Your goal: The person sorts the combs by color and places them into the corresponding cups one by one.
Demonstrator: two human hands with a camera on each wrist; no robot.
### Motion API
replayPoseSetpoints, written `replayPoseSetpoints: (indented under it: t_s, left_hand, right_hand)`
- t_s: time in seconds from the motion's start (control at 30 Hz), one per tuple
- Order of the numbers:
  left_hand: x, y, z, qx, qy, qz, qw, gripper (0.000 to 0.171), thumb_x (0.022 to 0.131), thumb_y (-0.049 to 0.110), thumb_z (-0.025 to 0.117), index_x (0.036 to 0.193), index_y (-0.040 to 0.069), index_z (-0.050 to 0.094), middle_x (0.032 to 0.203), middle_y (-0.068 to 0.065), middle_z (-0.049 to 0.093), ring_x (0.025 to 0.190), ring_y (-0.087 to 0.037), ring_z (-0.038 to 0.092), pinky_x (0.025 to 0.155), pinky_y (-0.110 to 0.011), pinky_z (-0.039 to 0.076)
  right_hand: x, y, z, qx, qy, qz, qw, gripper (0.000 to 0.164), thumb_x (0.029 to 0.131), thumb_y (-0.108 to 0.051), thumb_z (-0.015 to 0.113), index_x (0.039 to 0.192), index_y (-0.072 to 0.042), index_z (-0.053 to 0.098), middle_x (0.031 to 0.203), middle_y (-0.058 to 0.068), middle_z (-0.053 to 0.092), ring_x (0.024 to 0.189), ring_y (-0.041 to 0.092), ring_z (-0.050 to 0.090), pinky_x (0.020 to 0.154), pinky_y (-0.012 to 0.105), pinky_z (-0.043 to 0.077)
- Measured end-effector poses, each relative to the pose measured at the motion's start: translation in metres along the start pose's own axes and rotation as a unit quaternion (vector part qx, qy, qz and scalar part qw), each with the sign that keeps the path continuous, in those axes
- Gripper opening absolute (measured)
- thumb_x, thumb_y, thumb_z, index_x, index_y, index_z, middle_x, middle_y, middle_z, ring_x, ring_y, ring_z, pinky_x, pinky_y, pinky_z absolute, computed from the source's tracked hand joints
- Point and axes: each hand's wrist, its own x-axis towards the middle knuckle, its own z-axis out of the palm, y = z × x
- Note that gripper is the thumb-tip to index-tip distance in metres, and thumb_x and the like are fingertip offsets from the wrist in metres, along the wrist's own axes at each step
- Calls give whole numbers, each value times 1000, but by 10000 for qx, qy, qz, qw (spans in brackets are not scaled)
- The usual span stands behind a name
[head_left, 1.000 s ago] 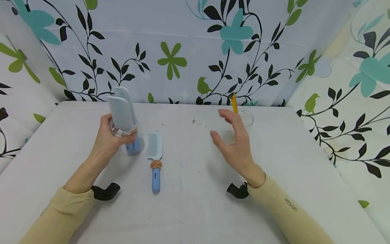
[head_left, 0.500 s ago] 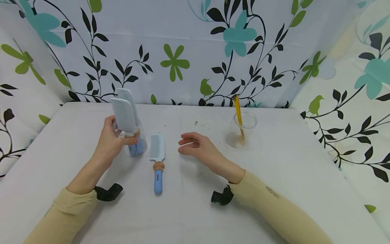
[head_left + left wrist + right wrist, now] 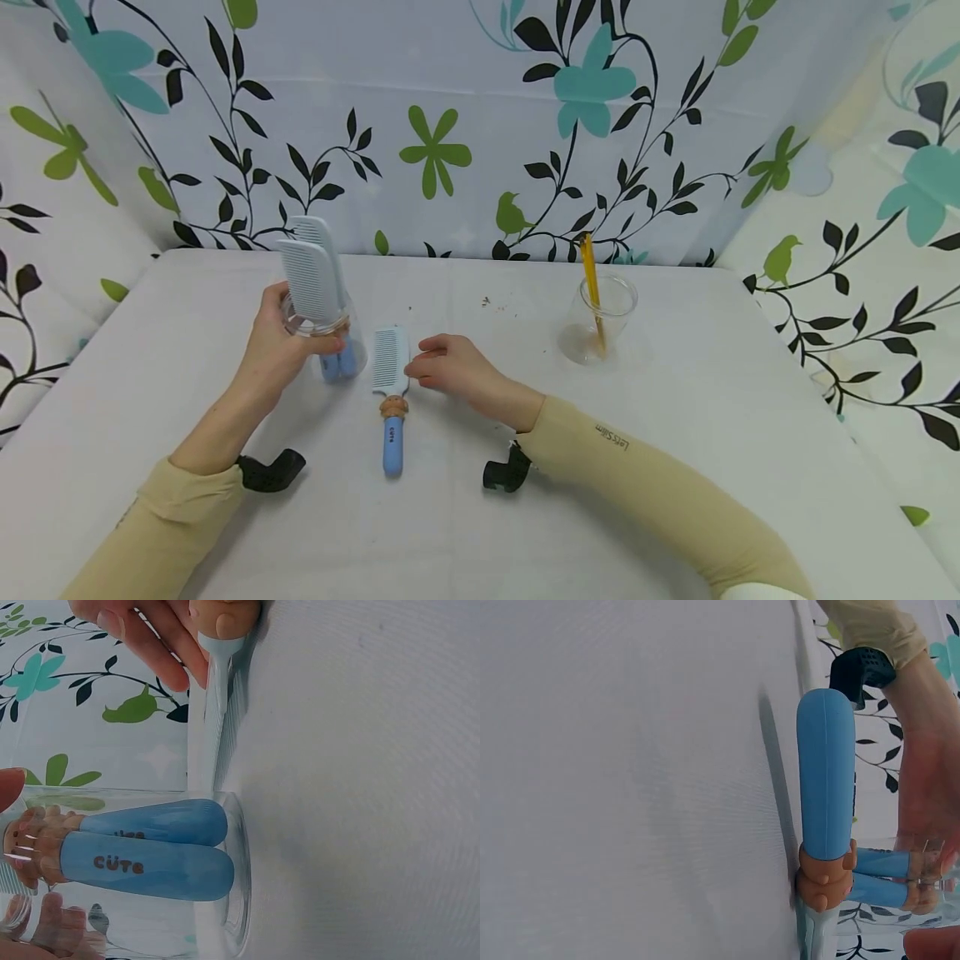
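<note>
My left hand [image 3: 272,354] grips a clear cup [image 3: 238,900] round its upper part, thumb across the near side. Two pale blue combs [image 3: 309,282] stand in it, teeth end up; their blue handles [image 3: 150,864] show through the wall, one marked "CUTE". A similar comb [image 3: 393,446] lies on the table just right of the cup, handle toward me, with a brown figure [image 3: 825,881] at its neck. My right hand [image 3: 468,375] is beside that comb's head, fingers loosely bent and fingertips right at its right edge.
A second clear cup [image 3: 621,321] stands at the back right with yellow sticks [image 3: 590,271] leaning in it. Small brown crumbs [image 3: 486,302] lie on the white table [image 3: 450,517]. A floral cloth [image 3: 465,67] hangs behind and at both sides.
My right hand has moved left from beside the cup with yellow sticks to the comb on the table. My left hand keeps holding its cup in about the same place.
</note>
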Motion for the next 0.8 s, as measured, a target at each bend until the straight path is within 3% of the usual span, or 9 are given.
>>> replayPoseSetpoints:
  t_s: [0.2,0.63,0.8]
  left_hand:
    - [-1,0,0,-8,-2,7,10000,95,84,-1,71,156,3,8,164,-22,17,150,-46,18,117,-72,21]
    - [-4,1,2,21,-9,-24,10000,95,85,0,70,157,5,8,164,-20,16,150,-45,18,117,-71,21]
    - [-4,1,2,56,11,-16,10000,95,85,1,71,157,5,8,164,-21,17,150,-45,18,117,-72,22]
  right_hand:
    - [6,-1,6,705,-10,87,9975,58,90,-14,69,140,5,47,130,14,61,104,21,69,97,32,57]
    - [20,-2,17,821,-115,42,9965,45,91,-8,68,131,8,54,108,15,69,93,20,71,86,33,62]
    - [27,-1,16,728,-230,113,9970,32,91,-7,70,119,6,61,93,15,73,75,18,72,76,33,64]
